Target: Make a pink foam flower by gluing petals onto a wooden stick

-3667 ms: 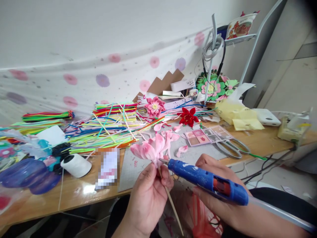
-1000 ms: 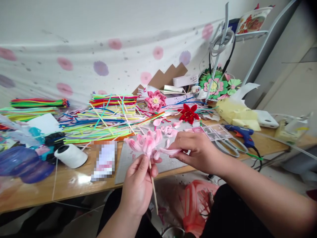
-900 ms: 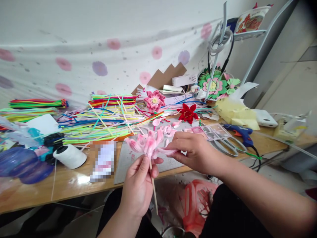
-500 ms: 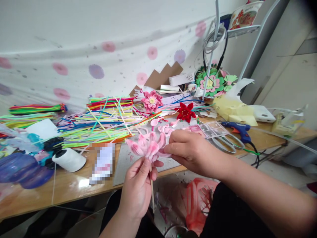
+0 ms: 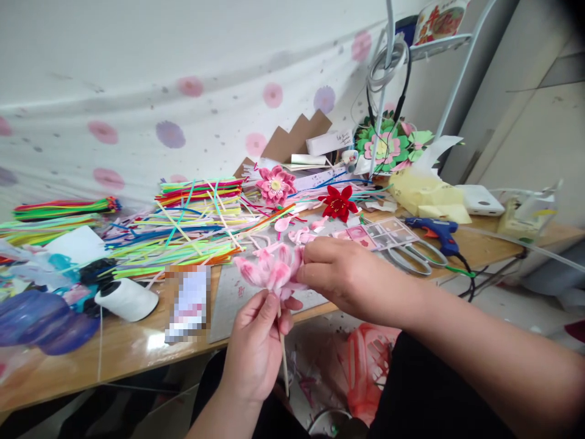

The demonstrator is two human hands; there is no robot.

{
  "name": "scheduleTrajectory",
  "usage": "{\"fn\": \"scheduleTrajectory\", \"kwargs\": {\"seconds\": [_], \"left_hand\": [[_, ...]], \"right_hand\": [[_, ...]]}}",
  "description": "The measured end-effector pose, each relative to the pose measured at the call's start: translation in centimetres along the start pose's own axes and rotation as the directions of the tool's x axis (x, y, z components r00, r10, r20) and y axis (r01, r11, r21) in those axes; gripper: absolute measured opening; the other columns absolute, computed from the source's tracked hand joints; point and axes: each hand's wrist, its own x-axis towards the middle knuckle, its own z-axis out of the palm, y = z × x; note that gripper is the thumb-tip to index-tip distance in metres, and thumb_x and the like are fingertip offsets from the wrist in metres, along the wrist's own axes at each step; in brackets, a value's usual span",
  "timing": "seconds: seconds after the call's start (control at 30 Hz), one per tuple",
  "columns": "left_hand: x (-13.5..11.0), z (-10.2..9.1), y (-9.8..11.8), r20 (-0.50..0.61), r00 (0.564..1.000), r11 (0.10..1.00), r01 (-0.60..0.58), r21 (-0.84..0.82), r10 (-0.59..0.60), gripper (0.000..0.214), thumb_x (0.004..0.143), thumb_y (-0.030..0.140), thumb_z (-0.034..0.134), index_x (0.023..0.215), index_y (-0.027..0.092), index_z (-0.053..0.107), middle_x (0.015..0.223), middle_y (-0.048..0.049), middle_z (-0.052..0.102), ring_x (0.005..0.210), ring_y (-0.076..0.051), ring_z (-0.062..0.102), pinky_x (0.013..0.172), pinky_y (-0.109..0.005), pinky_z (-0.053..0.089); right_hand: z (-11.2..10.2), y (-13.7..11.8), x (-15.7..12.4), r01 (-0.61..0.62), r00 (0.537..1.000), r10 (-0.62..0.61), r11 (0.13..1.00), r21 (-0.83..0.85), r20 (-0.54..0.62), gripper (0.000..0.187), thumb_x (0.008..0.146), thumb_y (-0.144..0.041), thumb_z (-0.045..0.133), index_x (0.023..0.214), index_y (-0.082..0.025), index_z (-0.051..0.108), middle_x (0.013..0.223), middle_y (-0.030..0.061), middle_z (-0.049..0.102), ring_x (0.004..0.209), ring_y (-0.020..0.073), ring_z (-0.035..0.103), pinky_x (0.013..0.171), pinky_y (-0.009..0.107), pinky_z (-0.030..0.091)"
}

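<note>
A pink and white fuzzy flower (image 5: 269, 269) on a thin wooden stick (image 5: 284, 360) is held over the table's front edge. My left hand (image 5: 256, 344) pinches the stick just under the petals, thumb facing me. From the right, my right hand (image 5: 338, 271) has its fingers closed on a petal at the flower's right side; its fingertips are partly hidden. Loose pink petals (image 5: 282, 225) lie on the grey mat (image 5: 228, 308) behind the flower. Farther back are a finished-looking pink flower (image 5: 276, 185) and a red flower (image 5: 339, 203).
Bundles of coloured pipe cleaners (image 5: 201, 210) cover the table's left and middle. A white thread spool (image 5: 128, 300) stands at left. Scissors (image 5: 414, 259), a blue glue gun (image 5: 439, 231) and a compartment box (image 5: 379, 233) lie at right. Below hangs a red plastic bag (image 5: 365, 366).
The view has shifted slightly to the right. My right hand has moved a little closer over the flower's right petal; my left hand keeps its hold on the stick.
</note>
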Motion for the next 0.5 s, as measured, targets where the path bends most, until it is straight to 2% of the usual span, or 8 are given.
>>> {"fn": "scheduleTrajectory", "kwargs": {"seconds": [0.07, 0.1, 0.17, 0.2, 0.27, 0.33, 0.4, 0.5], "left_hand": [[0.0, 0.0, 0.1, -0.001, 1.0, 0.999, -0.022, -0.029, 0.022, 0.012, 0.075, 0.028, 0.069, 0.075, 0.016, 0.069, 0.069, -0.0057, 0.065, 0.055, -0.008, 0.05, 0.048, -0.019, 0.037], [0.0, 0.0, 0.2, -0.006, 0.999, 0.998, -0.047, -0.043, 0.047, 0.012, 0.074, 0.029, 0.069, 0.074, 0.017, 0.069, 0.069, -0.0051, 0.065, 0.056, -0.009, 0.051, 0.048, -0.019, 0.037], [0.0, 0.1, 0.4, -0.023, 0.991, 0.99, -0.133, -0.051, 0.132, 0.012, 0.071, 0.03, 0.072, 0.072, 0.019, 0.069, 0.071, -0.0042, 0.065, 0.061, -0.011, 0.055, 0.048, -0.019, 0.038], [0.0, 0.2, 0.6, -0.03, 0.983, 0.982, -0.184, -0.043, 0.183, 0.012, 0.069, 0.031, 0.074, 0.071, 0.02, 0.07, 0.071, -0.0036, 0.064, 0.064, -0.012, 0.056, 0.048, -0.02, 0.039], [-0.2, 0.4, 1.0, -0.033, 0.959, 0.959, -0.282, -0.011, 0.282, 0.014, 0.063, 0.032, 0.078, 0.068, 0.021, 0.07, 0.067, -0.0014, 0.063, 0.063, -0.013, 0.056, 0.049, -0.021, 0.04], [-0.3, 0.8, 1.3, -0.022, 0.938, 0.938, -0.346, 0.026, 0.346, 0.015, 0.061, 0.033, 0.08, 0.063, 0.023, 0.068, 0.061, 0.0012, 0.061, 0.059, -0.012, 0.054, 0.052, -0.023, 0.042], [-0.5, 1.0, 1.4, -0.005, 0.927, 0.925, -0.374, 0.067, 0.375, 0.015, 0.06, 0.033, 0.079, 0.063, 0.025, 0.068, 0.058, 0.0021, 0.059, 0.058, -0.013, 0.054, 0.055, -0.026, 0.044], [-0.7, 0.4, 1.1, -0.002, 0.935, 0.928, -0.353, 0.119, 0.355, 0.015, 0.06, 0.031, 0.079, 0.066, 0.026, 0.067, 0.062, 0.0007, 0.06, 0.064, -0.018, 0.057, 0.058, -0.031, 0.047]], "right_hand": [[0.5, 0.2, -0.5, -0.05, 0.993, 0.053, 0.998, 0.029, -0.105, 0.016, 0.089, -0.017, 0.048, 0.095, -0.016, 0.063, 0.082, 0.0063, 0.057, 0.07, 0.0163, 0.051, 0.06, 0.027, 0.042], [0.8, 0.2, -0.7, -0.089, 0.978, 0.105, 0.992, 0.089, -0.182, 0.02, 0.087, -0.021, 0.055, 0.106, -0.016, 0.059, 0.085, 0.0061, 0.057, 0.071, 0.016, 0.052, 0.062, 0.027, 0.043], [1.6, 0.1, -1.2, -0.155, 0.906, 0.251, 0.946, 0.283, -0.341, 0.042, 0.08, -0.027, 0.066, 0.118, -0.019, 0.052, 0.087, 0.0043, 0.058, 0.07, 0.0143, 0.053, 0.063, 0.026, 0.046], [2.0, -0.1, -1.4, -0.161, 0.869, 0.319, 0.905, 0.393, -0.377, 0.043, 0.077, -0.028, 0.069, 0.115, -0.019, 0.053, 0.084, 0.0029, 0.058, 0.068, 0.0132, 0.053, 0.062, 0.026, 0.046], [2.9, -0.7, -1.4, -0.128, 0.842, 0.396, 0.806, 0.578, -0.366, 0.025, 0.077, -0.027, 0.069, 0.1, -0.02, 0.061, 0.079, 0.0013, 0.058, 0.066, 0.012, 0.055, 0.061, 0.024, 0.047], [3.7, -1.8, -1.1, -0.086, 0.855, 0.412, 0.711, 0.698, -0.314, 0.008, 0.079, -0.027, 0.067, 0.084, -0.02, 0.067, 0.08, 0.0022, 0.061, 0.07, 0.0125, 0.057, 0.064, 0.024, 0.048], [4.3, -2.9, -0.6, -0.074, 0.839, 0.461, 0.625, 0.777, -0.29, 0.01, 0.081, -0.029, 0.065, 0.077, -0.021, 0.07, 0.081, 0.0027, 0.062, 0.074, 0.0136, 0.058, 0.067, 0.025, 0.048], [5.1, -4.4, -0.1, -0.091, 0.762, 0.588, 0.514, 0.853, -0.273, 0.013, 0.077, -0.033, 0.068, 0.072, -0.022, 0.072, 0.075, 0.002, 0.062, 0.071, 0.0149, 0.058, 0.066, 0.027, 0.048]]}}
